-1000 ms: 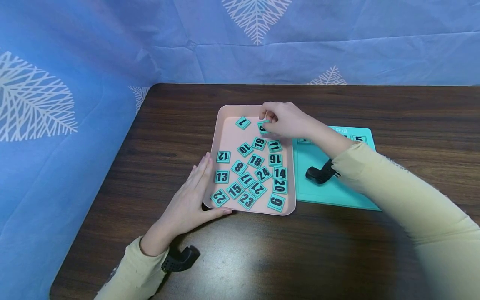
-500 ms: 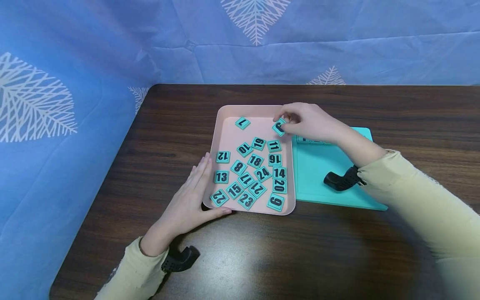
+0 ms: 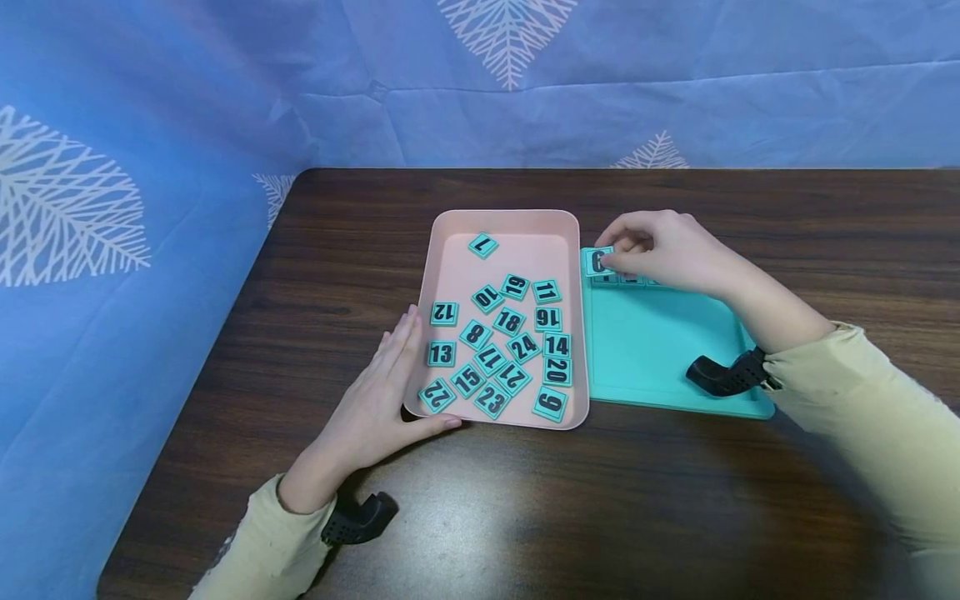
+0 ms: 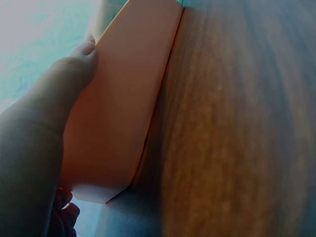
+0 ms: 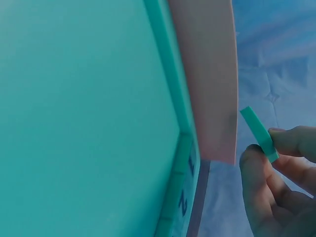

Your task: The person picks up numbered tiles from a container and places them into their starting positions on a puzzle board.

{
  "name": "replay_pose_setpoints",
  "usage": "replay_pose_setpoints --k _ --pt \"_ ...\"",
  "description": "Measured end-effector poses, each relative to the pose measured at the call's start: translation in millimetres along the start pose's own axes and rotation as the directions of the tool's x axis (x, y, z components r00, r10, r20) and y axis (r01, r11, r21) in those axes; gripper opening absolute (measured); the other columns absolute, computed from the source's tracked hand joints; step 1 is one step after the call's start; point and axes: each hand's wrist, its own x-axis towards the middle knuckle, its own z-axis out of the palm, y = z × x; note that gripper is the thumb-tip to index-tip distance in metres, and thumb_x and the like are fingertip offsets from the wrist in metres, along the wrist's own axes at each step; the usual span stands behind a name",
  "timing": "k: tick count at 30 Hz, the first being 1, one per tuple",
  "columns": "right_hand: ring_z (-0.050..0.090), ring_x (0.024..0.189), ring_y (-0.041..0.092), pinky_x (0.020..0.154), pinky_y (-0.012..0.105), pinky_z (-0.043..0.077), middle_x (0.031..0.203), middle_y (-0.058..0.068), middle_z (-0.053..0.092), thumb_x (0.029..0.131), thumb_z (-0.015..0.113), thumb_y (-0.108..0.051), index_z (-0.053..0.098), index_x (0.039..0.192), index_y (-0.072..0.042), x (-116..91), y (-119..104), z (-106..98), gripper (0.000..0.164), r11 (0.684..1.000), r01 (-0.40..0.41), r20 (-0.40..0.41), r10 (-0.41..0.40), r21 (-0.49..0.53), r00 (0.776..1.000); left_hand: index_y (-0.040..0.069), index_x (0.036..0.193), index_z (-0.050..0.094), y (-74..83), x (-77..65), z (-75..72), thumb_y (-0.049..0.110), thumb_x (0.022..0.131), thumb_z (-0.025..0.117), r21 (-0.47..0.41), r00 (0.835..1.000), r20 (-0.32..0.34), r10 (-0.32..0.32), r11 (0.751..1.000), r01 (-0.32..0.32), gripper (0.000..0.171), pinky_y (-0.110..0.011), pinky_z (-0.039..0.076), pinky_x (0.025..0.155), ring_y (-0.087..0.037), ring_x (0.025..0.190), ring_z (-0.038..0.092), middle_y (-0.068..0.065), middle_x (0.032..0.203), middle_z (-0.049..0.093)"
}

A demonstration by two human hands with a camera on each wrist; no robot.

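Observation:
Between thumb and fingers my right hand pinches a teal number tile, its digit partly covered by the thumb. The tile is raised over the far left corner of a teal puzzle frame; in the right wrist view the pinched tile shows edge-on. A row of tiles lies along the frame's far side, partly hidden by the hand; one tile with a 2 is readable. My left hand rests against the near left corner of a pink tray, fingers straight along its side and thumb at its front edge.
Several loose number tiles lie in the pink tray at various angles, among them a 7 tile and a 23 tile. The tray stands directly left of the frame on a dark wooden table. Blue patterned cloth hangs behind and left.
My right hand has carried the pinched tile rightward from the pink tray's far end to above the teal frame's corner. The left hand has stayed at the tray.

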Motion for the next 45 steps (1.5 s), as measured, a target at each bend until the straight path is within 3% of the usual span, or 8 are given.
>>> replay_pose_setpoints --k 19,23,31,45 --pt "0.066 0.073 0.018 0.061 0.036 0.045 0.078 0.002 0.069 0.094 0.061 -0.017 0.065 0.115 -0.004 -7 23 5 0.025 0.999 -0.046 0.119 0.049 -0.022 0.992 0.012 0.154 -0.003 0.1 0.2 -0.3 0.069 0.075 0.064 0.000 1.000 0.003 -0.003 1.000 0.003 0.118 -0.039 0.011 0.117 -0.014 0.145 0.004 -0.007 0.160 0.001" --pt "0.066 0.073 0.017 0.063 0.035 0.048 0.080 0.001 0.067 0.094 0.061 -0.016 0.066 0.114 -0.004 -6 24 9 0.023 0.999 -0.032 0.126 0.034 -0.020 0.991 0.012 0.154 -0.003 -0.1 0.0 -0.1 0.069 0.075 0.064 0.003 1.000 0.002 -0.006 1.000 0.006 0.118 -0.039 0.012 0.116 -0.015 0.145 0.004 -0.007 0.160 0.001" --pt "0.063 0.071 0.018 0.058 0.035 0.039 0.075 0.002 0.067 0.094 0.061 -0.015 0.066 0.113 -0.004 -6 23 12 0.023 0.999 -0.028 0.119 0.033 -0.045 0.992 0.013 0.154 -0.003 -0.2 0.1 0.3 0.070 0.075 0.064 -0.007 1.000 0.005 -0.015 1.000 0.015 0.119 -0.041 0.012 0.116 -0.015 0.145 0.004 -0.006 0.160 0.001" --pt "0.061 0.067 0.018 0.058 0.034 0.039 0.073 0.002 0.062 0.091 0.065 -0.017 0.068 0.108 -0.005 -7 24 16 0.021 0.998 -0.018 0.110 0.024 -0.057 0.994 0.013 0.154 -0.002 0.3 -0.2 0.1 0.069 0.075 0.065 -0.007 1.000 0.004 -0.010 1.000 0.010 0.118 -0.040 0.012 0.116 -0.017 0.145 0.007 -0.006 0.160 0.001"
